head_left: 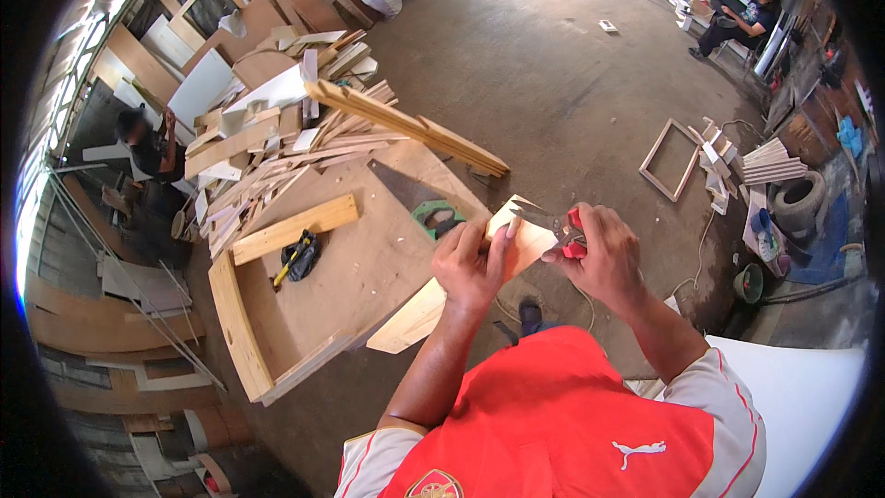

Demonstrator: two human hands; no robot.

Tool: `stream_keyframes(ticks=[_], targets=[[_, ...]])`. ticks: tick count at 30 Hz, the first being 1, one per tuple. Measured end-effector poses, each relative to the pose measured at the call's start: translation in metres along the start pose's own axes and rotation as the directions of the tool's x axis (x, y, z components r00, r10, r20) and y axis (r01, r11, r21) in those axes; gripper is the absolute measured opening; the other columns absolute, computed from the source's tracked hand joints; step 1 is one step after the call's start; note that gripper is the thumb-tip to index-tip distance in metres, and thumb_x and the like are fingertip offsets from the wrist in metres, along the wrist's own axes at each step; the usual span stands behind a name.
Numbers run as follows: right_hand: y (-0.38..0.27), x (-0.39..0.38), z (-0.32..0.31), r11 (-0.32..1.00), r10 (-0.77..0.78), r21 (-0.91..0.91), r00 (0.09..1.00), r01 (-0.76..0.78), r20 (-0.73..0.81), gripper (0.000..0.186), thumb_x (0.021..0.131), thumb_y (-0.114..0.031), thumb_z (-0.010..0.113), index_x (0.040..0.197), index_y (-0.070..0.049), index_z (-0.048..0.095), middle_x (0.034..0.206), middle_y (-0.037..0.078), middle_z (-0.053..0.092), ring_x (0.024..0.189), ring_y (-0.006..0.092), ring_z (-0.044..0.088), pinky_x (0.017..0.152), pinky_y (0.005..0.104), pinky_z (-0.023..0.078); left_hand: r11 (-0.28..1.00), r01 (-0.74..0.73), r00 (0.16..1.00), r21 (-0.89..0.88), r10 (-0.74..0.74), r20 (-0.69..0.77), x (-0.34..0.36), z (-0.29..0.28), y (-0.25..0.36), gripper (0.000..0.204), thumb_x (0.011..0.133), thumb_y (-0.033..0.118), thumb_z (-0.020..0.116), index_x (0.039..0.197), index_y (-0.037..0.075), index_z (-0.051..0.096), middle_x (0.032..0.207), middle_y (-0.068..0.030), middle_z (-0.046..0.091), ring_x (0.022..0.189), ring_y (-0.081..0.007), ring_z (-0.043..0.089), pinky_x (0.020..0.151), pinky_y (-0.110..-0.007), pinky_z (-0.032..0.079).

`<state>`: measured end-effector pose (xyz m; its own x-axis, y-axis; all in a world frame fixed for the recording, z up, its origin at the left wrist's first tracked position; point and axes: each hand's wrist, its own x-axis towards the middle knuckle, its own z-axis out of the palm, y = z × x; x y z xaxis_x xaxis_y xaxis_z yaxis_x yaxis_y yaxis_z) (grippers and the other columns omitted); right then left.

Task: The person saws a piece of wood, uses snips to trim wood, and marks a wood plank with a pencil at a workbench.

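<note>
The left hand (468, 263) grips a pale wooden board (533, 244) near its far end, thumb on top; the right hand (601, 254) is closed round the red grips of metal pliers (560, 225), their tips at that same end. The board slants beside the near edge of the wooden surface (369, 254). It looks stiff, dry and fairly light, likely easy to steady by its two long edges, though its pointed end might splinter. The left hand covers the board's middle. Whether the tips grasp anything, or the surface supports the board, I cannot tell.
</note>
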<state>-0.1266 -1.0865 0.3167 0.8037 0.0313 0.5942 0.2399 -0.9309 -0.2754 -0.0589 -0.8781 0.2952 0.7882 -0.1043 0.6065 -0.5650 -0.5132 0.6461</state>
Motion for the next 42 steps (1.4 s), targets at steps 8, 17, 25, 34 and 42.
stream_keyframes(ticks=[8,17,25,34,42], targets=[[-0.078,-0.037,0.031,0.987,-0.009,0.163,0.997,-0.004,0.081,0.058,0.081,-0.059,0.080,0.097,-0.007,0.059,0.085,0.012,0.065,0.078,0.0351,0.069,0.065,0.0480,0.052,0.970,0.173,0.981,0.173,-0.154,-0.116,-0.072,-0.085,-0.008,0.022,0.090,0.026,0.080,0.092,0.004,0.076,0.074,-0.0155,0.068,0.060,-0.0295,0.066,0.057,-0.039,0.050],[-0.189,-0.090,0.062,0.952,-0.049,0.305,0.962,-0.037,0.270,0.051,0.082,-0.052,0.082,0.095,-0.008,0.063,0.089,0.012,0.071,0.082,0.0359,0.071,0.068,0.0474,0.055,0.848,0.390,0.915,0.359,-0.315,-0.252,-0.168,-0.190,-0.025,0.036,0.091,0.042,0.079,0.082,0.008,0.072,0.069,-0.0135,0.064,0.061,-0.0347,0.063,0.057,-0.042,0.049],[-0.272,-0.118,0.085,0.879,-0.206,0.476,0.920,0.025,0.332,0.049,0.081,-0.045,0.085,0.098,-0.004,0.063,0.085,0.013,0.070,0.079,0.0364,0.072,0.068,0.0469,0.056,0.761,0.489,0.859,0.427,-0.336,-0.385,-0.236,-0.262,-0.038,0.038,0.092,0.045,0.077,0.076,0.012,0.067,0.067,-0.0067,0.064,0.058,-0.0290,0.063,0.053,-0.042,0.049],[-0.332,-0.115,0.129,0.774,-0.435,0.615,0.832,0.150,0.345,0.057,0.081,-0.050,0.084,0.110,-0.007,0.061,0.100,0.010,0.068,0.096,0.0335,0.069,0.081,0.0450,0.055,0.648,0.642,0.761,0.411,-0.471,-0.446,-0.283,-0.307,-0.081,0.051,0.104,0.047,0.056,0.070,0.010,0.052,0.067,-0.0140,0.062,0.063,-0.0407,0.063,0.055,-0.049,0.047],[-0.370,-0.082,0.205,0.626,-0.475,0.778,0.765,-0.054,0.435,0.058,0.086,-0.054,0.078,0.116,-0.008,0.061,0.104,0.013,0.069,0.095,0.0368,0.069,0.081,0.0454,0.056,0.635,0.766,0.581,0.099,-0.618,-0.529,-0.271,-0.332,-0.145,0.055,0.107,0.050,0.048,0.088,0.006,0.074,0.068,-0.0220,0.065,0.066,-0.0419,0.069,0.058,-0.045,0.050]])
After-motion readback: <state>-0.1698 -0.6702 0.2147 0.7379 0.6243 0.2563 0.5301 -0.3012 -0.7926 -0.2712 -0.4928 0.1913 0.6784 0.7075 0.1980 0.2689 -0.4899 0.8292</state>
